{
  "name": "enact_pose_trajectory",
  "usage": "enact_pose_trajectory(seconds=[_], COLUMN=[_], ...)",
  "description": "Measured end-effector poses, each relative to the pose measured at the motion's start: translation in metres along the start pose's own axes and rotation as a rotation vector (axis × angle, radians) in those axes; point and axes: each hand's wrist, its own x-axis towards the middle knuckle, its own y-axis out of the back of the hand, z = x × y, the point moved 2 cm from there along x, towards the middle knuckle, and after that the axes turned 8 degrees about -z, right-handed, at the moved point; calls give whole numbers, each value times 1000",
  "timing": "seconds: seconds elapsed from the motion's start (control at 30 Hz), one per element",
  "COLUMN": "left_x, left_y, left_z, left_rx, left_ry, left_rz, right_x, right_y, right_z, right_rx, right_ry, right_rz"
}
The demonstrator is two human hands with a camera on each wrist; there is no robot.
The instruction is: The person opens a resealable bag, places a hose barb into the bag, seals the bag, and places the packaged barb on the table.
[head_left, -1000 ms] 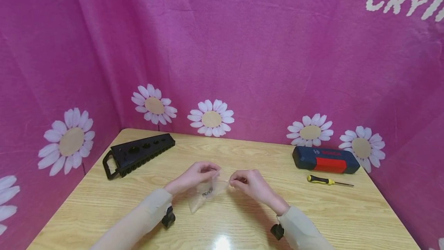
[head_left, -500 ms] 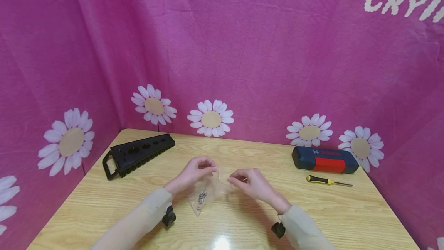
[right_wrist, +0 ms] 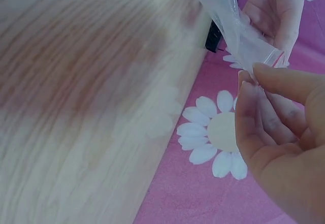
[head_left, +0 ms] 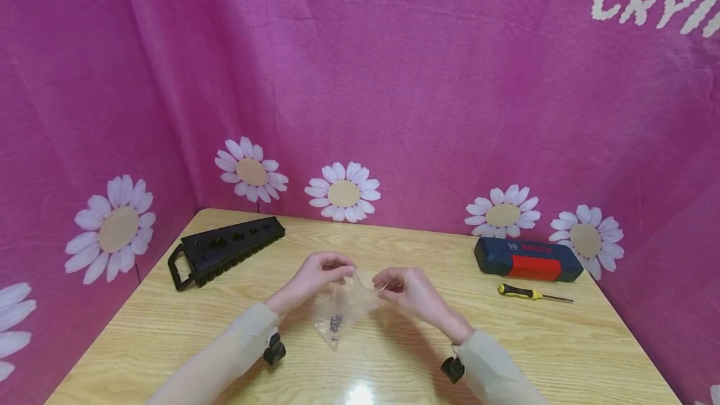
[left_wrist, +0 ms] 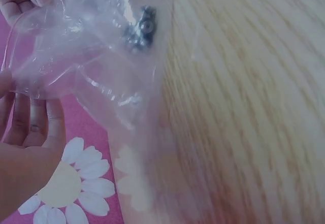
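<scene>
A clear zip bag [head_left: 352,302] hangs with one corner down between the two hands over the table. Several small dark metal nuts [head_left: 335,322] have gathered low in it; the left wrist view shows their ring shape. My left hand [head_left: 316,279] pinches one side of the bag's mouth between thumb and fingers. On the opposite side, my right hand [head_left: 413,295] pinches the mouth's other edge. A red line [right_wrist: 278,59] runs along this mouth, seen in the right wrist view. The mouth edge sags between both hands.
On the wooden table [head_left: 562,355], a black rack with holes and a handle [head_left: 233,249] lies back left. A dark blue and red Bosch case [head_left: 529,259] sits back right, with a yellow and black screwdriver [head_left: 523,292] before it. A pink flowered cloth [head_left: 422,111] hangs behind.
The two hands have spread the bag's mouth wider, the left rising slightly. The bag's lower corner has swung right and down, and the nuts have slid lower in it.
</scene>
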Motion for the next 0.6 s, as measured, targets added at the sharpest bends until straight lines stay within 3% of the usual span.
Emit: enact_pose_trajectory(seconds=[0.37, 0.6], left_x=[-8, -15], left_y=[4, 5], left_z=[11, 18], left_rx=[-32, 40], left_ry=[-47, -48], left_rz=[25, 101], right_x=[3, 5], right_y=[18, 31], right_z=[0, -6], right_rx=[-13, -29], right_ry=[26, 30], right_rz=[73, 91])
